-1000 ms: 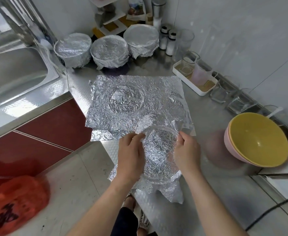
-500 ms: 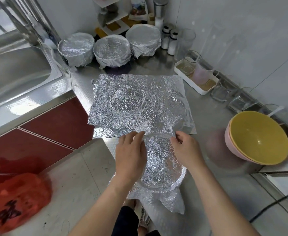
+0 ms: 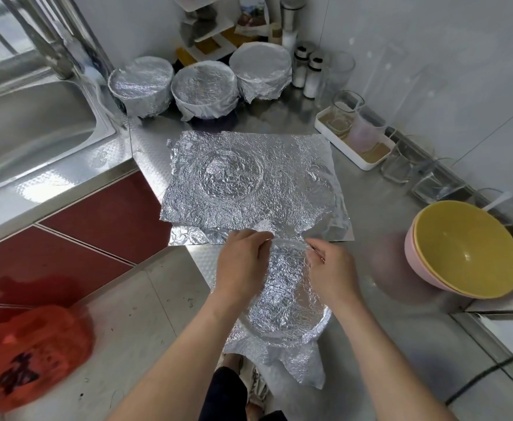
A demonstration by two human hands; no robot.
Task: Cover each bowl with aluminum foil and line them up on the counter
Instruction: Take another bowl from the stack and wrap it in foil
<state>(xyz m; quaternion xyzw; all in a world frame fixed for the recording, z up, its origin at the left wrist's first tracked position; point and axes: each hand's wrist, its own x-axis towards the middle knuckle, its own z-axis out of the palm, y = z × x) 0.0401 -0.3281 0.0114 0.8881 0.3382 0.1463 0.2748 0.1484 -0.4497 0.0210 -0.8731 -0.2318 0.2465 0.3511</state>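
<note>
A foil-covered bowl stands at the counter's near edge, its crinkled foil hanging down past the rim. My left hand and my right hand lie on its far rim, each pinching the foil there with fingertips and thumb. Just beyond, a stack of flat, creased foil sheets lies on the counter, with a round bowl imprint in the top one. Three foil-covered bowls stand in a row at the back: left, middle and right. A yellow bowl sits nested in a pink bowl at the right.
A steel sink lies at the left. A white tray with glass cups, more glasses, shakers and a rack line the back wall. A red plastic bag is at the lower left, above the floor. A black cable runs at the lower right.
Both hands slid along the bowl's rim from its sides to its far edge and came closer together, now pinching the foil there.
</note>
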